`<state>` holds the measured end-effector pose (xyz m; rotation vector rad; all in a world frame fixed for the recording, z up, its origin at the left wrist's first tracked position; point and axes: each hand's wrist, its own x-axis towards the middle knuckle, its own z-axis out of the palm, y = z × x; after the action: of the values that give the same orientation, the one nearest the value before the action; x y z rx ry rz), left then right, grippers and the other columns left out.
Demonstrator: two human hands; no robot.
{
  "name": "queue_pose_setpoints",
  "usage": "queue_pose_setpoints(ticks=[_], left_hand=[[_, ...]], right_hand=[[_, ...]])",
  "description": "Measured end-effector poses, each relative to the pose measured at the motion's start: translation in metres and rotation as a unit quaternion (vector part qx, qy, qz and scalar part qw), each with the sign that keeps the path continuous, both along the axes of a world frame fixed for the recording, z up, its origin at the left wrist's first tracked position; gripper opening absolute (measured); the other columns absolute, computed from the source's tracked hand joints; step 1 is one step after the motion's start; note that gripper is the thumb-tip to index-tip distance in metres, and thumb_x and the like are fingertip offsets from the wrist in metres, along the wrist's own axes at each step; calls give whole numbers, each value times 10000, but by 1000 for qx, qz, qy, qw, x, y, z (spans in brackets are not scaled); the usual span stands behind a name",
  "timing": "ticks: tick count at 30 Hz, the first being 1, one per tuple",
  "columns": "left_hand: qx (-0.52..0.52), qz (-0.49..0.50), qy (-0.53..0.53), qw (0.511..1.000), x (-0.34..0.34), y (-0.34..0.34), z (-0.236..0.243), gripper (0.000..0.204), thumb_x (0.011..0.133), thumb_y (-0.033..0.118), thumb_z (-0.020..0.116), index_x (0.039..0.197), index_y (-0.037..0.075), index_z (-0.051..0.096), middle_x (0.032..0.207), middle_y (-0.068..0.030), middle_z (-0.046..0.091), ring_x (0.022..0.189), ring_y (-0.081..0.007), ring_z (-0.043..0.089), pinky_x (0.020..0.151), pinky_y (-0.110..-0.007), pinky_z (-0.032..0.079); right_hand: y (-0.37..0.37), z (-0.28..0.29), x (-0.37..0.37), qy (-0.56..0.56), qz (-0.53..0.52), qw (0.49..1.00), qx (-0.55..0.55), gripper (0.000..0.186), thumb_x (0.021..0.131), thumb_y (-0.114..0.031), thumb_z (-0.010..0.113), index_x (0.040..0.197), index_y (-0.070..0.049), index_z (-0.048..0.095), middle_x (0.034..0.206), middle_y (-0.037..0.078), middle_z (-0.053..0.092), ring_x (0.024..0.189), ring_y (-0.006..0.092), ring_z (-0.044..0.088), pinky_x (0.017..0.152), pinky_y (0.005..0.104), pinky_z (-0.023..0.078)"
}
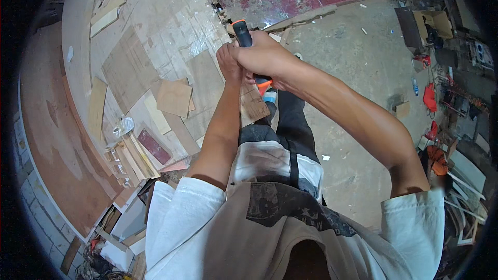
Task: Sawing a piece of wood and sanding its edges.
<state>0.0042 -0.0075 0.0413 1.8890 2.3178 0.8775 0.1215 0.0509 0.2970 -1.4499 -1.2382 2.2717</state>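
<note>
I see a black-and-orange tool handle [244,33] just off the workbench [78,31] edge, right hand [267,57] wrapped tight around it. Left hand [228,62] fingers pinch a small wood piece [253,103] right below the handle. Wood scraps [174,97] lie on the workbench beside it.

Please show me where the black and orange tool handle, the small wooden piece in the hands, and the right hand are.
Tool handle [242,32], head view, black upper grip.
Wooden piece [253,105], head view, flat face.
Right hand [262,54], head view, back of hand.
</note>
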Motion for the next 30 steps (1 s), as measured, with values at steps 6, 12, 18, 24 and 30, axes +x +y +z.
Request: queue_pose_setpoints(ticks=[6, 12, 18, 24, 30], left_hand=[[3, 19, 8, 1000, -10, 1, -22, 295, 830, 242, 533, 1038, 36, 567, 1039, -132, 546, 1030, -300, 501, 921, -410, 379], [-1, 27, 25, 999, 7, 11, -32, 271, 826, 163, 533, 1069, 50, 574, 1051, -120, 549, 1012, -280, 526, 889, -380, 409], [-21, 53, 31, 998, -5, 2, -30, 248, 824, 162, 553, 1048, 58, 585, 1020, -114, 553, 1012, -296, 519, 895, -408, 408], [-13, 191, -193, 962, 9, -4, -48, 285, 825, 162, 542, 1070, 18, 562, 1092, -117, 545, 1075, -295, 497, 949, -410, 384], [7, 56, 31, 998, -6, 1, -21, 212, 826, 33, 538, 1031, 37, 589, 1018, -126, 574, 1019, -288, 535, 929, -395, 396]], right_hand=[[-12, -69, -19, 3, -20, 996, 90, 162, 851, -128, 540, 931, 12, 553, 729, 133, 578, 640, 215, 571, 578, 356, 465], [2, -183, -26, -72, -52, 989, 116, 332, 828, -321, 620, 972, -22, 616, 885, 201, 663, 823, 319, 651, 729, 397, 492], [-25, -177, -31, -83, -70, 981, 163, 303, 819, -282, 611, 915, 5, 616, 832, 215, 666, 791, 332, 653, 716, 404, 494], [-28, -70, -18, 49, -9, 997, 58, 102, 886, -90, 548, 951, -53, 479, 662, 31, 504, 473, 118, 488, 424, 298, 388], [-48, 85, 73, 74, -105, 992, -19, 155, 898, -43, 545, 989, -78, 424, 567, -8, 435, 374, 70, 378, 364, 247, 296]])
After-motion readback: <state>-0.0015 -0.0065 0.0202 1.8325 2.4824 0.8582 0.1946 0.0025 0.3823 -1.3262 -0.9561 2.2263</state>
